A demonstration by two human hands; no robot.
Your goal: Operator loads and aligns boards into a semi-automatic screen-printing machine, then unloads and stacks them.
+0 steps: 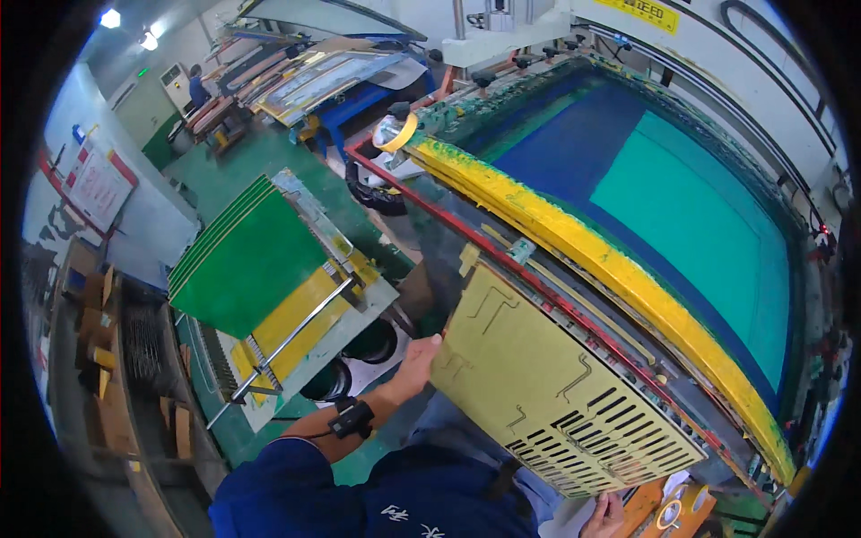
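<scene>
Between my two hands I hold a flat yellowish circuit board panel [511, 377], tilted in front of my body. Rows of slots run along its lower right half, and thin dark lines bend across its surface. My left hand [417, 366] grips its left edge, thumb at the corner side. Down at its bottom edge, my right hand [605, 516] is pinched on the panel, partly cut off by the picture's rim. The panel's far edge lies beside the red rail of a screen printing machine, whose yellow-edged screen frame [574, 229] rises beyond; I cannot tell whether they touch.
Left of me, a slotted rack [309, 327] holds several upright green boards [256, 255]. A yellow tape roll [395, 133] sits at the frame's near corner. More tape rolls [668, 513] lie at the lower right. Wooden shelving [126, 386] lines the left side.
</scene>
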